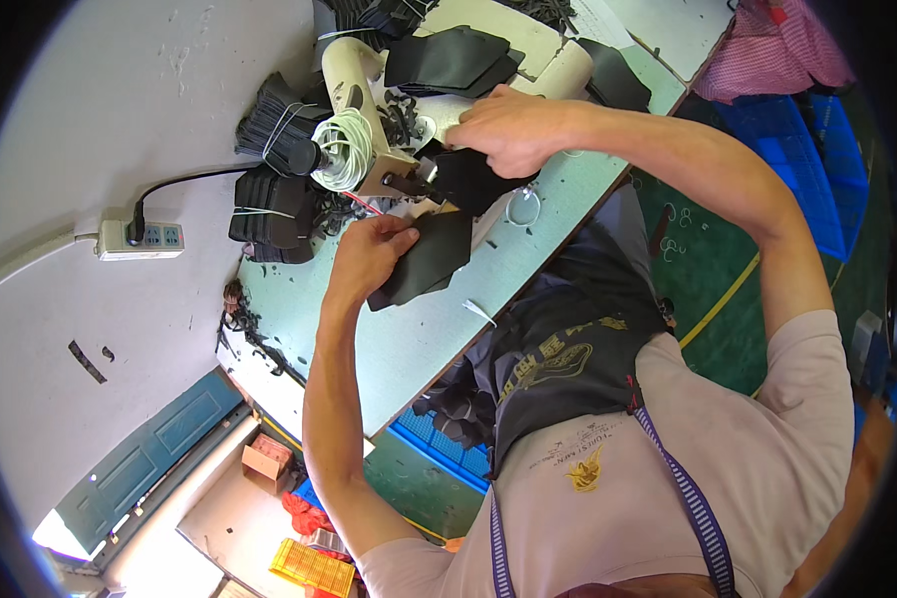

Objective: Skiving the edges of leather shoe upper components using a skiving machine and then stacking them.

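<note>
My left hand (369, 254) pinches the edge of a small stack of flat black cut pieces (431, 261), thumb on top, above the front of the pale green table. My right hand (516, 132) is curled at the cream-coloured machine (347, 75). Its fingers close on another black piece (476, 181), which lies beside the machine's metal head (387, 174). Part of that piece is hidden under my right hand. More black pieces (448, 58) are piled on the machine bed, beyond my right hand.
Tied bundles of black pieces (272, 207) stand left of the machine, near a coil of pale cord (344, 149). Black scraps litter the table (369, 369). A white thread loop (522, 207) lies near its front edge. A power strip (142, 240) is on the wall; blue crates (782, 149) stand at right.
</note>
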`<move>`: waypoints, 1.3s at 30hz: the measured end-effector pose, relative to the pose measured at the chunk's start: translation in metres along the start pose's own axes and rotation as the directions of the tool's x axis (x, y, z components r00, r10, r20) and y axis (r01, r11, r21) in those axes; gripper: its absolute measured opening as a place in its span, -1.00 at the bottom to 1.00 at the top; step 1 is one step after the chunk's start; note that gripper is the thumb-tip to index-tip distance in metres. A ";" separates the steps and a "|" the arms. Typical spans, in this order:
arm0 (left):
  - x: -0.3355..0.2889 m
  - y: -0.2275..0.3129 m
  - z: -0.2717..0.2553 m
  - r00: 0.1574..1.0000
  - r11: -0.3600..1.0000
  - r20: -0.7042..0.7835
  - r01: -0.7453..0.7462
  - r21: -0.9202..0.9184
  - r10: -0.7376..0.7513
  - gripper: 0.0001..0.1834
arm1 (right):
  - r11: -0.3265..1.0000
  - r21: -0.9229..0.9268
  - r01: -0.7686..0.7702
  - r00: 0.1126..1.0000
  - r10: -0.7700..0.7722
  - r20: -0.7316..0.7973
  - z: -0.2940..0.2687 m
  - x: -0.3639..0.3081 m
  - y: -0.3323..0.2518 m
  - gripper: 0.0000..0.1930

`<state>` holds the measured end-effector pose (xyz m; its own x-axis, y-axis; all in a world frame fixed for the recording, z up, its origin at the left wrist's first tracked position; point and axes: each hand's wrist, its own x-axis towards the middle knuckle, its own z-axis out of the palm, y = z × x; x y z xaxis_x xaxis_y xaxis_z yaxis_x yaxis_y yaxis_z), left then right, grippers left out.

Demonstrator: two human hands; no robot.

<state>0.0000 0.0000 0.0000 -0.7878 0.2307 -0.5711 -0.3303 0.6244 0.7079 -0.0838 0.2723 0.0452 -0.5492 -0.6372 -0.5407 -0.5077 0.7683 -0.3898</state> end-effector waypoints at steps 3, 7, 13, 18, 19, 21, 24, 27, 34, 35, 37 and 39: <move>-0.001 0.025 0.011 0.983 0.975 -0.115 0.161 0.154 -0.144 -0.59 | 0.993 0.023 0.112 0.991 -0.113 0.068 -0.009 -0.010 0.014 -0.45; 0.011 0.039 0.010 0.987 0.953 -0.162 0.064 0.295 -0.016 -0.66 | 0.945 0.152 0.291 0.954 -0.298 0.025 0.000 0.006 0.015 -0.45; -0.019 0.023 -0.003 0.989 0.945 0.145 0.083 -0.316 -0.039 -0.64 | 0.991 0.097 0.097 0.994 -0.091 -0.066 0.012 0.005 0.011 -0.51; -0.020 0.008 -0.001 0.973 0.972 0.161 0.190 -0.136 -0.168 -0.61 | 0.994 0.060 0.095 0.995 -0.095 -0.001 0.000 -0.012 0.028 -0.51; -0.020 0.009 0.003 0.987 0.987 0.067 0.152 -0.059 -0.148 -0.63 | 0.980 0.112 0.162 0.987 -0.159 -0.033 -0.006 -0.019 0.029 -0.49; -0.018 0.013 0.012 0.990 0.990 -0.114 0.094 0.107 -0.081 -0.64 | 0.961 0.159 0.227 0.973 -0.220 -0.064 -0.009 -0.023 0.030 -0.46; -0.006 0.016 0.021 0.975 0.991 -0.217 0.078 0.110 -0.053 -0.65 | 0.913 0.263 0.311 0.950 -0.300 -0.083 -0.004 -0.018 0.029 -0.46; 0.001 0.024 0.022 0.961 0.991 -0.255 0.124 0.042 -0.109 -0.68 | 0.941 0.262 0.215 0.965 -0.247 0.093 0.010 -0.005 0.023 -0.43; 0.022 0.016 0.021 0.960 0.985 -0.267 0.122 0.123 -0.086 -0.65 | 0.912 0.123 0.390 0.919 -0.394 0.003 0.002 0.008 0.028 -0.34; 0.023 0.020 0.025 0.939 0.966 -0.345 0.093 0.243 -0.003 -0.64 | 0.895 0.115 0.431 0.902 -0.430 -0.032 0.005 0.014 0.028 -0.34; 0.019 0.020 0.033 0.917 0.957 -0.381 -0.006 0.288 0.121 -0.62 | 0.928 0.129 0.350 0.937 -0.347 -0.050 0.003 0.019 0.007 -0.35; 0.016 0.010 0.035 0.938 0.993 -0.336 0.106 0.042 -0.086 -0.71 | 0.973 0.072 0.220 0.970 -0.226 0.087 -0.008 0.016 -0.010 -0.40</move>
<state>0.0023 0.0359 -0.0167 -0.8851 -0.0882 -0.4569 -0.3900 0.6762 0.6250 -0.0927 0.2541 0.0466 -0.3602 -0.7865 -0.5017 -0.5667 0.6116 -0.5520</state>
